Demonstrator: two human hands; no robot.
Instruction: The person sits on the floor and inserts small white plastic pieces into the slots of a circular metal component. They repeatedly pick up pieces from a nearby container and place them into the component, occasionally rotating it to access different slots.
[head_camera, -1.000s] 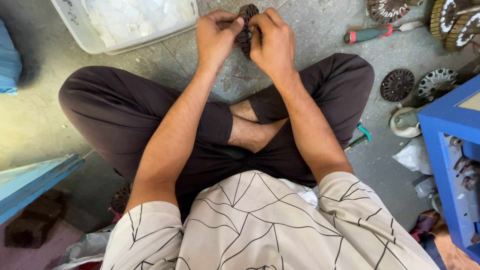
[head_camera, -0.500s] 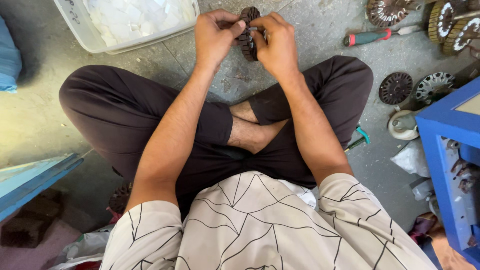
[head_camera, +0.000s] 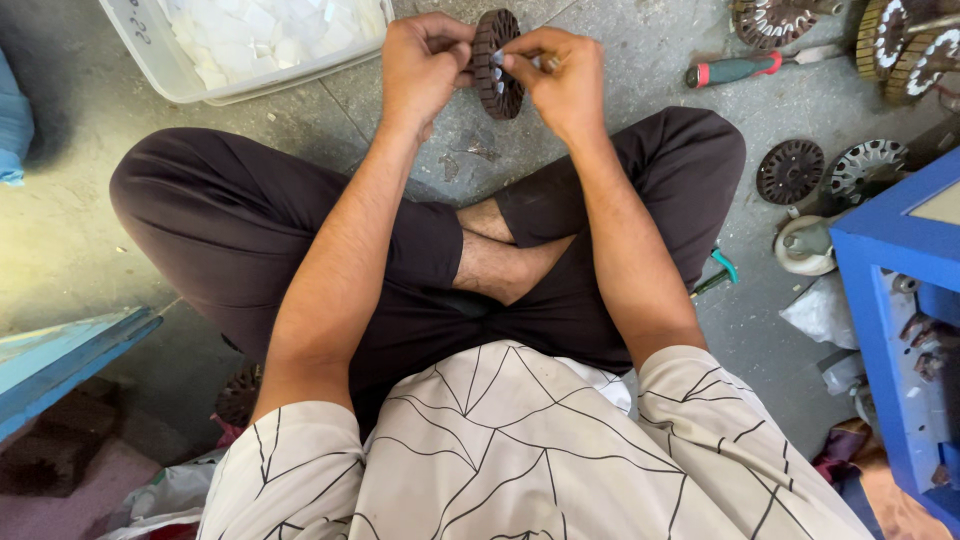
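I have the dark slotted core (head_camera: 497, 62) held on edge above the floor (head_camera: 620, 130), out past my crossed legs, with my left hand (head_camera: 425, 65) clamped on its far side and my right hand (head_camera: 560, 80) pinching a small pale slip at its rim. I judge I'm mid-way seating slips into the slots, which calls for a steady grip and fine alignment. A tub (head_camera: 190, 80) of white pieces sits just left, a screwdriver (head_camera: 740, 68) to the right.

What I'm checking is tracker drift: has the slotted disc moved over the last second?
No. The slotted disc stays just right of the white tub, held edge-on between left hand and right hand.
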